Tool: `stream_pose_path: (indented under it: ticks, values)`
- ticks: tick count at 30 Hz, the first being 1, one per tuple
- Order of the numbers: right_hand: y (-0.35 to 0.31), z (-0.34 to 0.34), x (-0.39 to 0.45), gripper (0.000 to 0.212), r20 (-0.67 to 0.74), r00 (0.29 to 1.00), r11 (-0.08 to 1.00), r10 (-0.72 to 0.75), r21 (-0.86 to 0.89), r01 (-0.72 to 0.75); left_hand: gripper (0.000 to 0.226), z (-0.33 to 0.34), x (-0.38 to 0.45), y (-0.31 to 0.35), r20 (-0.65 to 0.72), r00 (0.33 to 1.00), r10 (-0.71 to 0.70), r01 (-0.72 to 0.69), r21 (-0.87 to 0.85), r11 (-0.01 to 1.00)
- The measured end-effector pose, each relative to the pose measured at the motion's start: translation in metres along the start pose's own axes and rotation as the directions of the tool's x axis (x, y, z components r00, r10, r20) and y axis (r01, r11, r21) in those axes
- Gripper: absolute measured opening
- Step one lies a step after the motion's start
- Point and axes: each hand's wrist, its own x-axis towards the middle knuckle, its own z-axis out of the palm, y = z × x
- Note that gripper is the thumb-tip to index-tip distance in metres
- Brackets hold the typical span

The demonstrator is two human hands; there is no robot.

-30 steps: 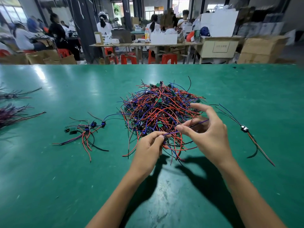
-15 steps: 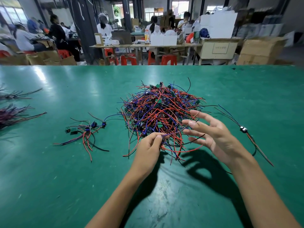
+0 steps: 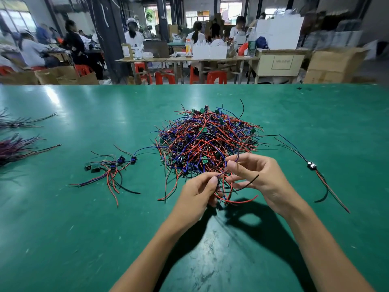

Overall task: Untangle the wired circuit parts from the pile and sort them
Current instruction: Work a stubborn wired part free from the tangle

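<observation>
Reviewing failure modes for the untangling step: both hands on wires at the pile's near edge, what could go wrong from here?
1. The left hand and right hand pinch wires that run back into the tangled pile; pulling may drag neighbouring parts along or tighten the snarl.
2. Thin wires join small circuit boards; a hard tug could strain those joints.
3. The small sorted group lies close to the left of the pile, one blue lead reaching toward it, so dragged wires could re-mix them.

Both forearms showing bare to frame edge, no sleeves; left hand [image 3: 196, 191] and right hand [image 3: 255, 175] wearing no gloves, rings, or watch.
</observation>
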Motion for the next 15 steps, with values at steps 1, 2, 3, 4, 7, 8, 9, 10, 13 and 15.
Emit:
stream_pose_path:
  ticks: [1,2,3,4,7,8,9,10,13,15]
  values:
    - [0.000,0.001,0.001,0.030,-0.011,0.999,1.000,-0.030,0.005,0.030,0.025,0.000,0.000,0.000,0.006,1.000,-0.004,0.003,0.004,1.000]
    - [0.001,0.001,0.001,0.028,-0.030,0.998,0.998,-0.064,0.004,0.064,0.025,0.000,-0.001,0.001,0.018,1.000,-0.007,0.007,0.010,1.000]
    - [0.001,0.000,0.002,0.027,-0.054,0.994,0.995,-0.100,-0.007,0.100,0.025,-0.001,-0.001,0.001,0.037,0.999,-0.011,0.011,0.016,1.000]
    - [0.002,0.000,0.003,0.025,-0.077,0.988,0.991,-0.133,-0.025,0.132,0.026,-0.001,-0.002,0.001,0.061,0.998,-0.017,0.016,0.017,1.000]
    - [0.003,-0.002,0.004,0.025,-0.121,0.975,0.981,-0.188,-0.071,0.180,0.026,-0.001,-0.005,0.003,0.137,0.990,-0.039,0.041,-0.007,0.999]
    - [0.004,-0.003,0.005,0.025,-0.126,0.973,0.979,-0.196,-0.090,0.185,0.026,0.000,-0.006,0.004,0.153,0.987,-0.042,0.044,-0.010,0.999]
    - [0.006,-0.003,0.006,0.023,-0.130,0.971,0.976,-0.203,-0.107,0.190,0.026,0.001,-0.006,0.005,0.162,0.986,-0.043,0.045,-0.009,0.999]
    - [0.007,-0.003,0.007,0.022,-0.130,0.969,0.973,-0.212,-0.123,0.196,0.025,0.001,-0.006,0.006,0.162,0.986,-0.044,0.047,-0.012,0.999]
    - [0.012,-0.001,0.009,0.030,-0.128,0.964,0.965,-0.231,-0.156,0.211,0.022,0.002,-0.005,0.008,0.117,0.991,-0.058,0.063,-0.035,0.997]
    - [0.015,0.003,0.009,0.037,-0.121,0.965,0.965,-0.231,-0.158,0.211,0.023,0.002,-0.004,0.007,0.070,0.995,-0.072,0.075,-0.044,0.996]
